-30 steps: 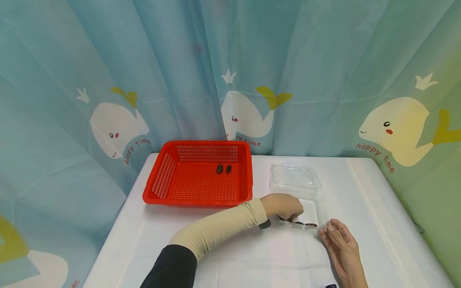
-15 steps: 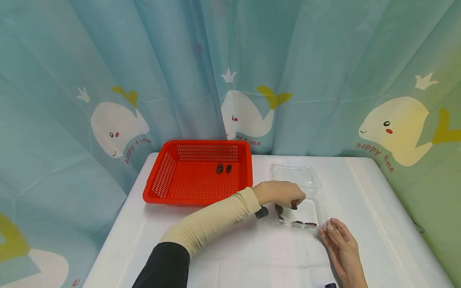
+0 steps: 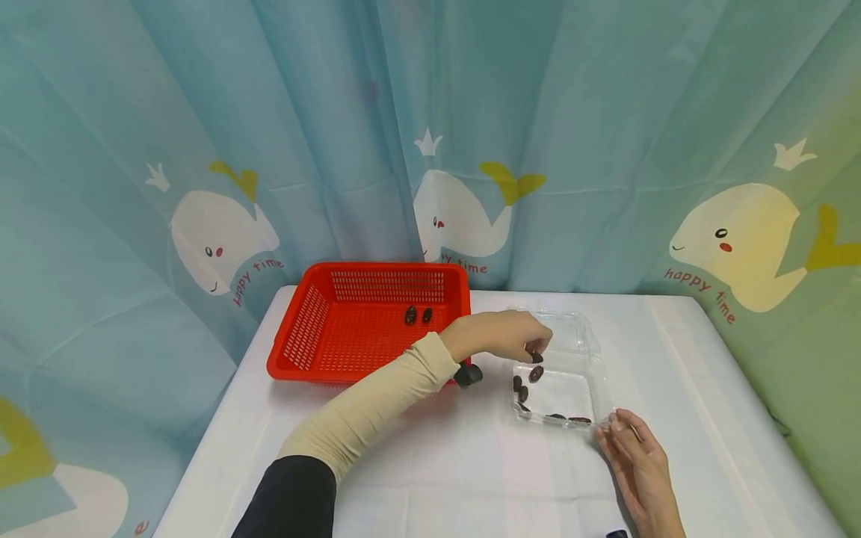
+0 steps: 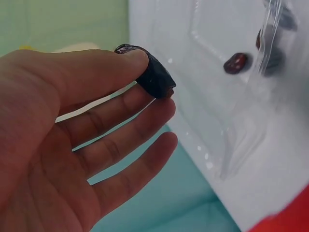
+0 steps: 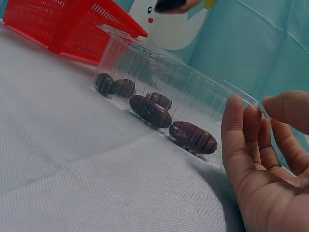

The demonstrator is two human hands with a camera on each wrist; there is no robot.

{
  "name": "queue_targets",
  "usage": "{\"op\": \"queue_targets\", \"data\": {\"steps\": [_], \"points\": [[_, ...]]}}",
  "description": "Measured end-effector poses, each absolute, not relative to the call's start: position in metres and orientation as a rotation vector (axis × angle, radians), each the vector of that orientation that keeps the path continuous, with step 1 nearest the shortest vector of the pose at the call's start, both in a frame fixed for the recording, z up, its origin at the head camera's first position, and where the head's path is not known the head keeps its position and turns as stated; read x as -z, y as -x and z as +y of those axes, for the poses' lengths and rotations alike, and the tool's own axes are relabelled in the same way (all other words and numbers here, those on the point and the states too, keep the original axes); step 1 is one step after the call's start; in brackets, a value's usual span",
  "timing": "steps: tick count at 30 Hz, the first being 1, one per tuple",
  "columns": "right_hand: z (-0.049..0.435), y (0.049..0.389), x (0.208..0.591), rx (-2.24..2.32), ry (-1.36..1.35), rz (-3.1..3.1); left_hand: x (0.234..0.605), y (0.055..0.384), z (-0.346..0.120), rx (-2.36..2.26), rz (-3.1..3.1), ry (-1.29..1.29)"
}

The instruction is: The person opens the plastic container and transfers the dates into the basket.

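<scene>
My left hand [image 3: 501, 334] is above the back left of an open clear plastic box [image 3: 599, 388]. Between thumb and fingers it pinches a dark, wrinkled date [image 4: 157, 79]; its other fingers are extended. My right hand [image 3: 637, 467] holds the box's front right corner, with thumb and fingers on the rim in the right wrist view. Several dates lie in the box, along its left side and front wall, among them a long one [image 5: 193, 137] near my right hand. Two more dates [image 3: 411, 314] lie in a red plastic basket [image 3: 377, 359] to the left.
The box's hinged clear lid [image 3: 568, 332] lies folded back behind it. White cloth [image 3: 457, 463] covers the table, and a blue-green curtain [image 3: 592, 149] with whales hangs behind. A small black device [image 3: 468, 375] is on my left wrist.
My left hand has lifted out of the box with a date and moved back and slightly left, exposing the dates at the box's left side. My right hand has stayed at the corner.
</scene>
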State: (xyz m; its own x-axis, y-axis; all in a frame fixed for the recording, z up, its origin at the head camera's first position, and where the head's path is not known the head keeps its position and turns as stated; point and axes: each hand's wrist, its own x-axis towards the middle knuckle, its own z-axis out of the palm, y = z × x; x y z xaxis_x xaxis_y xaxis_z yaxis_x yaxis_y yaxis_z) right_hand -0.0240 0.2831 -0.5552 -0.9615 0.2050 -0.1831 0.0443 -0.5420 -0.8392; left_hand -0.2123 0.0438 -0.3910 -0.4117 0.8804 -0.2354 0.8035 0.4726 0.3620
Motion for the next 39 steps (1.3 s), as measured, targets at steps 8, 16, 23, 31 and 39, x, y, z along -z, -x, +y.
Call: {"op": "queue_targets", "data": {"steps": [8,16,23,31,39], "points": [[0.283,0.024,0.555,-2.643,0.405,-1.460,0.377,0.233,0.012,-0.542,2.269,-1.297],[0.284,0.024,0.555,-2.658,0.388,-1.427,0.377,0.253,-0.026,-0.826,2.285,-1.138],[0.283,0.025,0.555,-2.643,0.418,-1.462,0.385,0.259,-0.056,-1.173,2.258,-0.899],[0.284,0.024,0.556,-2.659,0.396,-1.433,0.396,0.258,-0.077,-1.497,2.073,-0.529],[0.283,0.024,0.554,-2.645,0.414,-1.455,0.405,0.257,-0.097,-1.539,2.093,-0.285]]}}
